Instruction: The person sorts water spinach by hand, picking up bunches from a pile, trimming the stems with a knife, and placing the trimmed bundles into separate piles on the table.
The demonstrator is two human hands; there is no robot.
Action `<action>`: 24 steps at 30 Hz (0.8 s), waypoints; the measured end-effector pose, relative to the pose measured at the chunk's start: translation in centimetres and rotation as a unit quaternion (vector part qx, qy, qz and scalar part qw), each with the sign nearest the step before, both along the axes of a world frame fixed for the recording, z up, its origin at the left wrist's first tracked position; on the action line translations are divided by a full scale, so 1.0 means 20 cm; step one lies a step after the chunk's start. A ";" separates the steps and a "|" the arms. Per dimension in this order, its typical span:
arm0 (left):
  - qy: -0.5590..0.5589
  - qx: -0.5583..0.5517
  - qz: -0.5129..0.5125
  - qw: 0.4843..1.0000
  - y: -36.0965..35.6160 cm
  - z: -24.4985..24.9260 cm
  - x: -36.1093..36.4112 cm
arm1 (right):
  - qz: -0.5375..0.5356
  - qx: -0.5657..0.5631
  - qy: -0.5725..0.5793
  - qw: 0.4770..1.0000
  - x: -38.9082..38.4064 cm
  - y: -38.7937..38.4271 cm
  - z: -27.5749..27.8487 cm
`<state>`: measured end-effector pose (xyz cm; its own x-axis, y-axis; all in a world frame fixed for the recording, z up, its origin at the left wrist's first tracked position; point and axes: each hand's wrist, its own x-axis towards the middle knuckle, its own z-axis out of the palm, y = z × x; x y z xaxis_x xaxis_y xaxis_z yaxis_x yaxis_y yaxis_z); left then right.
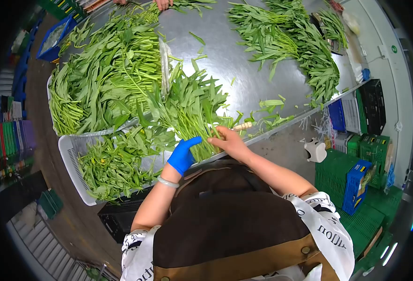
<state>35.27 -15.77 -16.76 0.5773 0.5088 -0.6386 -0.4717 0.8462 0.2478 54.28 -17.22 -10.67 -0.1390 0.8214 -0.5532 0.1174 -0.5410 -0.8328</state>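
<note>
Two hands are closed around one loose bunch of long green leafy stems (192, 107), held at the near edge of the grey metal counter (211, 44). The stems are gripped by the left hand (182, 157), covered by one blue glove, with one pale bangle (168, 181) worn at the wrist, and by the bare right hand (231, 143). One dark brown apron (230, 225) is worn over one white shirt (330, 229) printed with black letters; no whole word can be made out.

Just beyond the right hand, one light wooden handle (243, 126) is seen among scattered leaves. To the left, one white perforated plastic basket (71, 166) is filled with loose greens. Beyond it, one large heap of greens (117, 79) is bordered on its right by clear plastic (165, 70). Farther off on the right, several overlapping leafy bunches (281, 40) are laid out; their exact number cannot be told. At the far edge, greens are touched by one bare hand of another person (163, 4).
</note>
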 end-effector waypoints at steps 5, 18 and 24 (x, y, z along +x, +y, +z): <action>0.074 0.063 -0.009 0.995 -0.02 0.04 0.02 | 0.046 0.094 -0.110 0.988 0.02 0.00 -0.14; 0.070 0.002 0.016 0.997 -0.05 0.05 0.05 | -0.040 -0.103 0.161 0.981 -0.03 0.02 -0.06; 0.124 0.003 0.018 0.992 -0.01 0.15 0.06 | -0.164 0.007 0.159 0.974 0.08 0.03 0.12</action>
<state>36.47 -16.04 -13.76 0.3835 0.5301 -0.7563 -0.4260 0.8281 0.3644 55.91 -16.68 -8.34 -0.0311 0.8572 -0.5141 -0.3252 -0.4951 -0.8057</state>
